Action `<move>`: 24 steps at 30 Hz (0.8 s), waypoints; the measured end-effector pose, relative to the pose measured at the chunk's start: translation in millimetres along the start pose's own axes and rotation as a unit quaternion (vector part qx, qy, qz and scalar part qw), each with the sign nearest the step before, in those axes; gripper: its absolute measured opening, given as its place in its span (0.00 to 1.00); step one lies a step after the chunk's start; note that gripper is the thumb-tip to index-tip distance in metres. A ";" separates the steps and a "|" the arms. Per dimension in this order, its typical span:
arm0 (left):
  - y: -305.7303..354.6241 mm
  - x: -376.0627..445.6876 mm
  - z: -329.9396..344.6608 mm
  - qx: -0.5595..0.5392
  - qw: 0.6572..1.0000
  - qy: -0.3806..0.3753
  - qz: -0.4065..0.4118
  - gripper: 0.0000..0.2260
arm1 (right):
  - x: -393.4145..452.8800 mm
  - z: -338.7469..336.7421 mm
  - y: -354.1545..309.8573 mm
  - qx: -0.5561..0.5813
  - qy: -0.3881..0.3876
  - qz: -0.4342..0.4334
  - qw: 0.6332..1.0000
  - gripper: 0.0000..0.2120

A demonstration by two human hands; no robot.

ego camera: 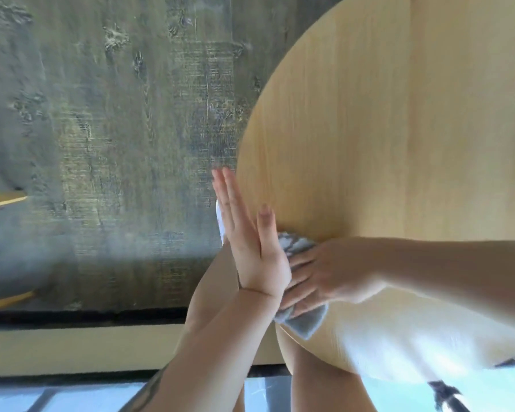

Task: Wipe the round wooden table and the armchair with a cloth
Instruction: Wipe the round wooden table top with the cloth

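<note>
A person wipes the rim of a round wooden bench (384,144), the right hand (330,272) pressing a grey cloth (302,321) flat under spread fingers at the bench's near edge. Just beside it, the left hand (250,248) stands open with straight fingers against the rim, holding nothing. The cloth looks soft, light and limp, probably best bunched under the palm. Beyond the left hand lies dark plank floor (116,129). No armchair is identifiable.
</note>
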State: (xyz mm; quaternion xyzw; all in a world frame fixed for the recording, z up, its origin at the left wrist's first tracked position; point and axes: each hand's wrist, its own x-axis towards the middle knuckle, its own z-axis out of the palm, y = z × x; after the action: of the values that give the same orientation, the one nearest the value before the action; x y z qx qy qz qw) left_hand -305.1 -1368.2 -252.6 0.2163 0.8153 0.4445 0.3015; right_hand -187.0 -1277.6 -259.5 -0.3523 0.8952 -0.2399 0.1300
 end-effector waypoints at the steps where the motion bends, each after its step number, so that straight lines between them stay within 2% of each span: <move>1: 2.4 0.7 0.6 0.004 1.000 -0.002 0.011 0.34 | 9.4 -5.0 20.9 -0.017 0.005 0.002 1.000 0.24; 3: 8.3 10.6 1.8 0.028 0.997 -0.008 0.065 0.34 | 18.4 -14.7 73.8 -0.071 0.032 0.147 0.986 0.19; 4: 11.3 16.6 2.7 0.042 0.994 -0.015 0.095 0.34 | 13.8 -20.5 98.4 -0.074 0.080 0.241 0.964 0.19; 6: 12.9 23.3 8.1 0.064 0.991 -0.019 0.116 0.31 | -15.1 -43.8 131.2 -0.076 0.165 0.431 0.884 0.27; 8: 7.2 24.7 13.9 0.075 0.994 -0.012 0.083 0.30 | -42.4 -60.6 128.8 -0.078 0.221 0.532 0.814 0.31; 9: 2.1 23.6 16.0 0.080 0.994 -0.008 0.069 0.29 | -49.3 -63.4 115.9 -0.093 0.205 0.515 0.827 0.31; 10: -3.3 21.9 17.7 0.088 0.994 -0.002 0.070 0.29 | -51.3 -59.9 96.8 -0.108 0.168 0.437 0.877 0.30; 11: -7.8 20.1 19.3 0.099 0.992 0.007 0.082 0.30 | -46.2 -47.0 74.8 -0.101 0.104 0.311 0.939 0.29; 12: -10.6 18.1 20.9 0.106 0.990 0.014 0.094 0.30 | -40.7 -35.5 56.6 -0.075 0.036 0.190 0.978 0.29; 13: -11.3 15.2 23.0 0.108 0.989 0.013 0.105 0.30 | -40.3 -28.5 51.0 -0.072 -0.019 0.114 0.991 0.29; 14: -11.6 12.1 25.7 0.107 0.987 0.009 0.119 0.30 | -45.1 -25.8 62.2 -0.094 -0.027 0.084 0.992 0.28; 15: -10.7 9.9 28.2 0.110 0.985 0.005 0.133 0.30 | -50.4 -29.4 82.3 -0.130 0.001 0.125 0.984 0.27; 16: -9.7 8.7 31.0 0.115 0.983 0.005 0.140 0.29 | -55.9 -38.1 105.6 -0.136 0.047 0.244 0.959 0.26; 17: -9.0 7.9 32.7 0.117 0.983 0.004 0.141 0.29 | -61.5 -51.5 126.7 -0.132 0.110 0.400 0.900 0.27; 18: -8.2 5.7 33.2 0.116 0.983 0.002 0.142 0.28 | -68.0 -68.6 141.6 -0.097 0.199 0.554 0.802 0.28; 19: -8.2 3.5 34.3 0.116 0.983 -0.001 0.145 0.28 | -77.9 -79.9 148.5 -0.045 0.288 0.660 0.692 0.27; 20: -8.8 2.4 35.8 0.120 0.981 -0.001 0.151 0.28 | -81.2 -83.6 145.7 -0.013 0.365 0.708 0.605 0.26; 21: -9.1 2.0 36.9 0.126 0.980 0.000 0.153 0.28 | -75.2 -82.9 135.2 -0.014 0.386 0.716 0.581 0.26; 22: -8.7 2.5 37.8 0.130 0.980 0.001 0.150 0.28 | -67.3 -76.9 121.0 -0.022 0.362 0.686 0.630 0.26; 23: -7.6 2.5 38.2 0.134 0.980 0.002 0.147 0.28 | -57.2 -62.8 103.1 -0.053 0.303 0.592 0.744 0.26; 24: -7.0 1.7 38.8 0.139 0.979 0.003 0.149 0.28 | -48.7 -46.3 85.3 -0.069 0.218 0.446 0.865 0.25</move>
State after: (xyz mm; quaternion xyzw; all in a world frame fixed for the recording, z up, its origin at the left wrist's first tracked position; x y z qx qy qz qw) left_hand -280.4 -1347.6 -275.5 0.3740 0.8288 0.3671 0.1960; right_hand -219.2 -1173.9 -261.4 0.1382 0.9765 -0.1651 -0.0001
